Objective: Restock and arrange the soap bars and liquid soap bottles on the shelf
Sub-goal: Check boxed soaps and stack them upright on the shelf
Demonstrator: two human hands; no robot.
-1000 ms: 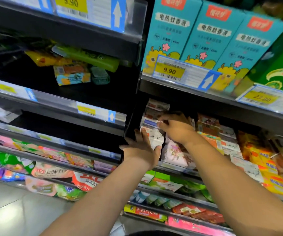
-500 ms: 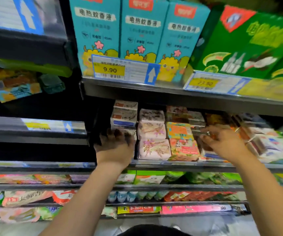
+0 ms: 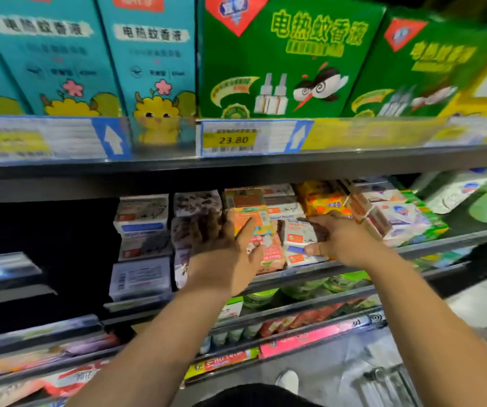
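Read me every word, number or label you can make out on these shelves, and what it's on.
"电热蚊香液": teal box.
"电热蚊香液": green box.
"23.80": yellow price tag.
"Goat Soap", partly blurred: white soap box.
All else: too blurred to read.

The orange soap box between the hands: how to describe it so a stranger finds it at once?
Find the price tag reading 23.80 under the green boxes. On the shelf below it, look between the left hand and the right hand. The orange soap box there has a white barcode patch, unlike the dark floral boxes on its left and white Goat Soap boxes on its right.
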